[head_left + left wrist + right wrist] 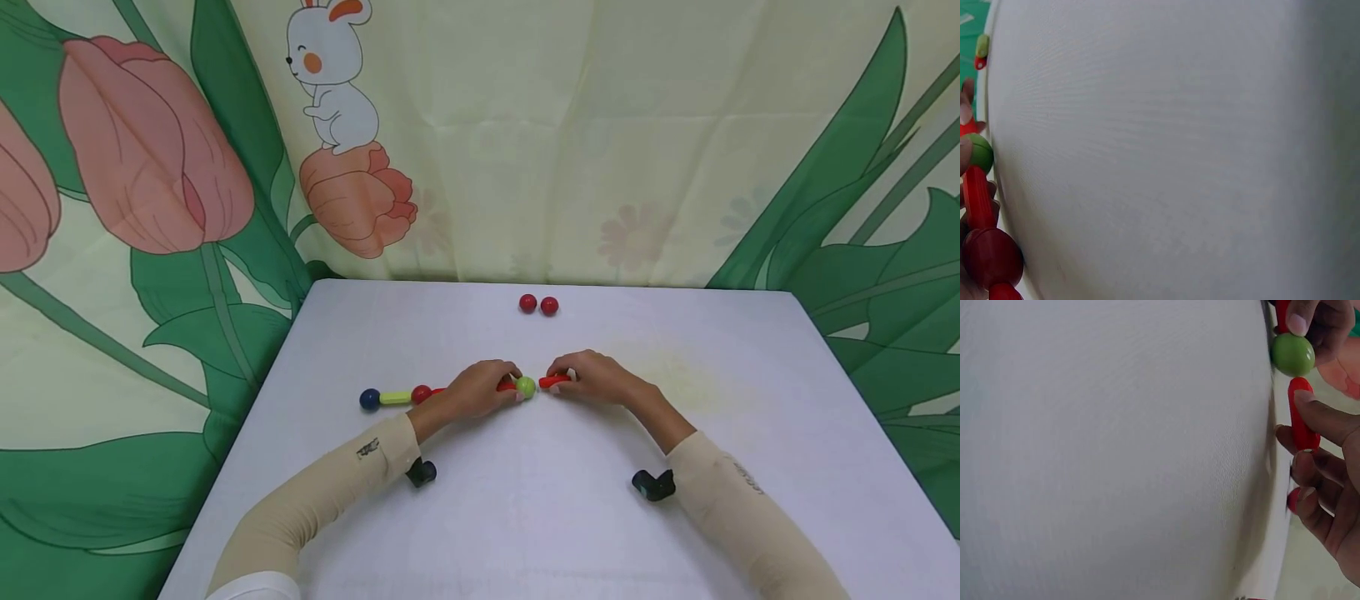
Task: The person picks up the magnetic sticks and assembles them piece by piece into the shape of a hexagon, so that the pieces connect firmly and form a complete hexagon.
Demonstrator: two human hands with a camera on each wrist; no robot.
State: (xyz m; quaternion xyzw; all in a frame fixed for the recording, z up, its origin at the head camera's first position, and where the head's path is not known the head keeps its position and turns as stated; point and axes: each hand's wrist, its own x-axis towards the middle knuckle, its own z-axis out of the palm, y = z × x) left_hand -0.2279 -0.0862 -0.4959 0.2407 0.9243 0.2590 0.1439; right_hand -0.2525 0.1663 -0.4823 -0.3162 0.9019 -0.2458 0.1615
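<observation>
A chain of balls and rods lies across the white table. From its left end come a blue ball (370,400), a yellow-green rod (396,398), a red ball (422,394) and red rods, ending in a green ball (527,387). My left hand (480,388) covers part of the chain and grips the red rod (979,197) beside the green ball; a dark red ball (992,257) shows under that hand. With thumb and fingers, my right hand (596,377) pinches a loose red rod (1303,419). Its tip points at the green ball, a narrow gap away in the head view.
Two red balls (538,305) sit side by side near the table's back edge. A curtain (525,167) printed with tulips and a rabbit hangs behind the table (525,517). Black wrist cameras (654,485) hang below both sleeves.
</observation>
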